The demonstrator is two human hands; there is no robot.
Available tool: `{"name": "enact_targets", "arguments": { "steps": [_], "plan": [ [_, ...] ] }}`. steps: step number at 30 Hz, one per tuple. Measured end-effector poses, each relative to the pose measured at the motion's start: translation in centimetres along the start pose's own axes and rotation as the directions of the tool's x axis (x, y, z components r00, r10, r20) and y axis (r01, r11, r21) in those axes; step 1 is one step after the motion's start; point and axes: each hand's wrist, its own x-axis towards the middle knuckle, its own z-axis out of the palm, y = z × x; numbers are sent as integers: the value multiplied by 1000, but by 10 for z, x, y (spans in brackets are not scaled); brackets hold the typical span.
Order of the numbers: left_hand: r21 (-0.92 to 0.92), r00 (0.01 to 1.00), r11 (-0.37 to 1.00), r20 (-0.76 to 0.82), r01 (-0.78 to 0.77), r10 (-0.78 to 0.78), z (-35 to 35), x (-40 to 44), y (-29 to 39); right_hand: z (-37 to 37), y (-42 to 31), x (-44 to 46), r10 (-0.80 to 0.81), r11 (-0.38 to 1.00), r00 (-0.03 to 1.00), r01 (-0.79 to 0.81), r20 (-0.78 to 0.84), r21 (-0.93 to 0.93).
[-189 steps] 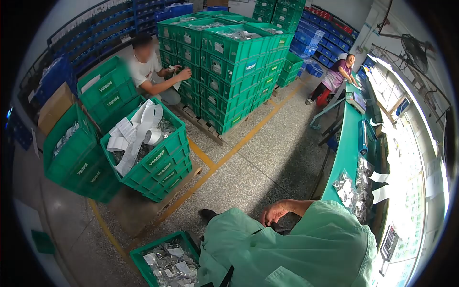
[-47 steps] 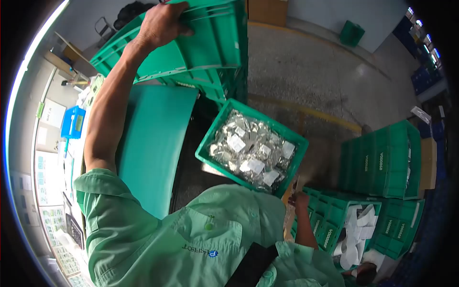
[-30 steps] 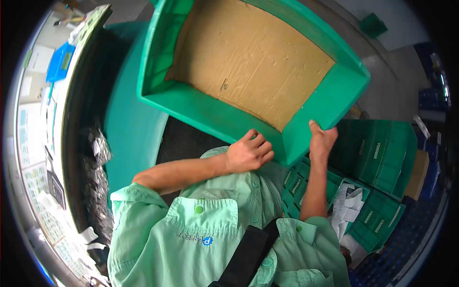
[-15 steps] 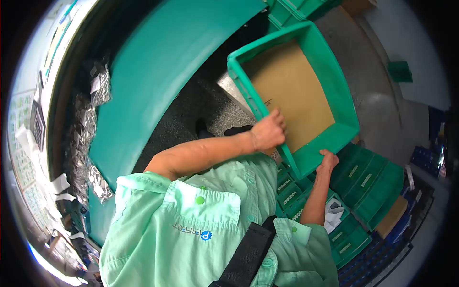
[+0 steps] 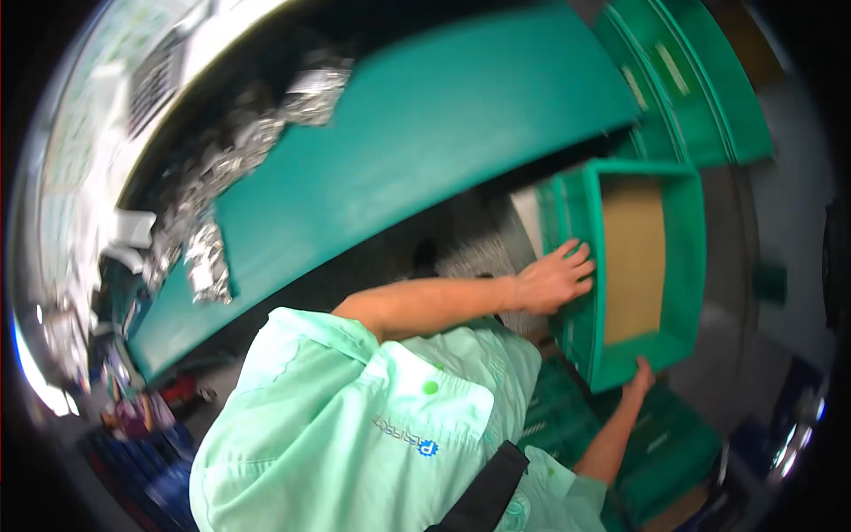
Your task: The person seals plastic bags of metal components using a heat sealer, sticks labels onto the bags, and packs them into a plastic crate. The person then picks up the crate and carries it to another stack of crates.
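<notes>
A green plastic crate (image 5: 694, 257) stands to the right, its open top facing me and a flat brown cardboard sheet (image 5: 634, 266) covering its bottom. My left hand (image 5: 558, 279) lies against the crate's near long side, fingers spread. At the crate's lower end, my right hand (image 5: 639, 381) grips the rim, with the thumb showing on top and the other fingers hidden. Whether the crate rests on something below cannot be made out.
A long green-topped table (image 5: 425, 133) runs across the upper left, with shiny silver plastic bags (image 5: 208, 262) along its far edge. Stacked green crates (image 5: 691, 80) stand at upper right. More green crates (image 5: 669, 443) sit below my right arm.
My view has turned, and the crate appears lower and further right, less tilted. My left hand has gone from gripping the rim to lying spread on the side. My right hand still holds the end.
</notes>
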Motion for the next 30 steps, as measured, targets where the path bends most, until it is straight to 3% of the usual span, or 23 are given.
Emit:
{"name": "enact_targets", "arguments": {
  "steps": [1, 2, 3, 4, 7, 9, 10, 12, 13, 15, 16, 18, 20, 22, 23, 26, 28, 30],
  "plan": [
    [-45, 993, 993, -41, 108, -110, 0, -25, -9, 15, -36, -31, -116, 945, 985, 70, -126, -319],
    [-71, 968, 966, 4, 250, -251, -3, -56, -21, 2, -47, -19, -485, 625, 874, 369, 28, -688],
    [-122, 923, 916, -2, 383, -386, -13, -90, -34, 8, -62, -14, -631, 575, 775, 471, 3, -669],
    [-35, 825, 824, 43, 566, -564, -24, -123, -42, 20, -72, -21, -746, 527, 664, 550, -43, -648],
    [-97, 459, 459, -22, 883, -888, -46, -232, -61, 124, -114, -101, -761, 623, 633, 774, 140, -112],
    [-267, 229, 239, -71, 933, -971, -75, -286, -74, 209, -121, -170, -690, 625, 565, 780, 453, -20],
    [-367, 125, 145, -77, 919, -989, -93, -303, -82, 251, -119, -208, -527, 738, 597, 674, 604, -23],
    [-299, 103, 164, -208, 940, -973, -123, -336, -107, 326, -93, -249, -253, 816, 293, 576, 922, 41],
    [-295, 78, 154, -253, 943, -964, -139, -347, -123, 361, -82, -277, -100, 866, 190, 500, 977, -8],
    [-264, 76, 158, -297, 952, -952, -175, -357, -158, 431, -52, -307, 100, 838, 40, 535, 994, -106],
    [-235, 93, 170, -306, 957, -947, -194, -358, -180, 466, -46, -322, 119, 821, 58, 555, 991, -131],
    [-98, 236, 301, -418, 949, -877, -214, -362, -235, 539, -28, -345, 100, 850, 69, 513, 993, -122],
    [-51, 335, 376, -356, 925, -872, -249, -348, -279, 611, -18, -363, 63, 899, 79, 428, 995, -91],
    [25, 273, 277, -274, 960, -922, -261, -336, -332, 670, -14, -389, 44, 927, 144, 364, 989, -94],
    [-47, 135, 132, 52, 990, -990, -273, -329, -358, 694, -10, -401, 26, 940, 187, 329, 982, -88],
    [-100, 132, 142, -104, 985, -986, -239, -335, -404, 742, -3, -439, 74, 988, 174, 121, 982, -96],
    [-219, 27, 54, -126, 974, -992, -238, -324, -400, 745, 1, -451, 107, 977, 238, 157, 965, -147],
    [-368, -34, -25, -16, 929, -999, -239, -330, -387, 736, -6, -444, 153, 961, 256, 186, 954, -205]
  ]
}}
